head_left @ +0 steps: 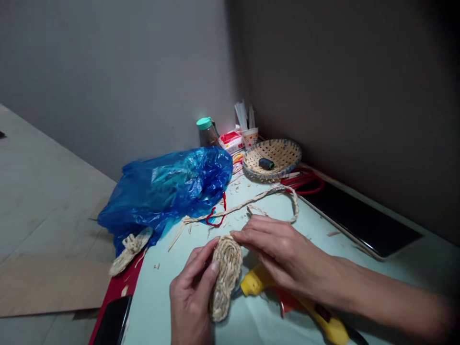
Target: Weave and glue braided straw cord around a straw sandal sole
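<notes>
My left hand [196, 287] holds a small braided straw sole [227, 273], thumb on its face and fingers behind its left edge. The sole is long, rounded at the top and coiled from plaited cord. At its upper right edge, the fingertips of my right hand [278, 242] are closed against the braid. Below my right hand lies a yellow glue gun [253, 281], its nozzle pointing towards the sole and partly hidden behind it. A length of braided straw cord [247, 203] curves over the table beyond my hands, with a red string [215, 220] beside it.
A blue plastic bag [161, 191] lies left, near a small straw slipper [131, 249]. Farther back stand a woven basket [287, 158] holding a dark thread spool [266, 164], red-handled scissors [309, 184], a paper cup [250, 137] and a green-lidded jar [204, 124]. A black tablet [359, 215] lies right.
</notes>
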Motion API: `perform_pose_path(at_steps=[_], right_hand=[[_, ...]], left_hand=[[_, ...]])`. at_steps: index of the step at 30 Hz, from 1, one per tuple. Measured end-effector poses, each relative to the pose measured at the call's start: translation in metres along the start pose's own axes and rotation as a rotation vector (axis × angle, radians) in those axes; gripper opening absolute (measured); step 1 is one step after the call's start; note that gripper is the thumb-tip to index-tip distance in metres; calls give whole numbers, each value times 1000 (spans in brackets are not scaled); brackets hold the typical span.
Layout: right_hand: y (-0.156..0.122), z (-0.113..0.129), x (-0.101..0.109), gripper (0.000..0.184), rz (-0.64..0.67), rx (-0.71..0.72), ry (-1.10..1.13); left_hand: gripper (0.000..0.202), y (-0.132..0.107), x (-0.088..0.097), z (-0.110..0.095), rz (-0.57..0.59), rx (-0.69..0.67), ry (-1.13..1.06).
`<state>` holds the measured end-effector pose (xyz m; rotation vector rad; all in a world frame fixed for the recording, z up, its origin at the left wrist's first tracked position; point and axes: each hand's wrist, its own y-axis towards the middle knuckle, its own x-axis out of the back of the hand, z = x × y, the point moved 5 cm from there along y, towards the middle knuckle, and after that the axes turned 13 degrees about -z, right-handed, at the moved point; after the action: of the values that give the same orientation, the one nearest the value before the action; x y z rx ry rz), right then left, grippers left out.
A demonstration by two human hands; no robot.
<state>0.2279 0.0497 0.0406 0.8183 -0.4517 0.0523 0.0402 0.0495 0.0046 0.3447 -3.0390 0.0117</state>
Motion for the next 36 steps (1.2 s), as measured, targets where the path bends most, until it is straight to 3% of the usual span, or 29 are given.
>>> perform_pose_path(at_steps=[10, 25, 36], right_hand=[[-1, -1, -1, 32, 35, -31, 7], [-1, -3, -2, 27, 94, -78, 30], [0, 3, -7, 20, 147, -84, -73]], left_hand=[[36, -7, -8, 1, -48, 65, -54], [35, -9, -8, 4, -19, 117, -88], [38, -8, -8, 5, -36, 85, -40]])
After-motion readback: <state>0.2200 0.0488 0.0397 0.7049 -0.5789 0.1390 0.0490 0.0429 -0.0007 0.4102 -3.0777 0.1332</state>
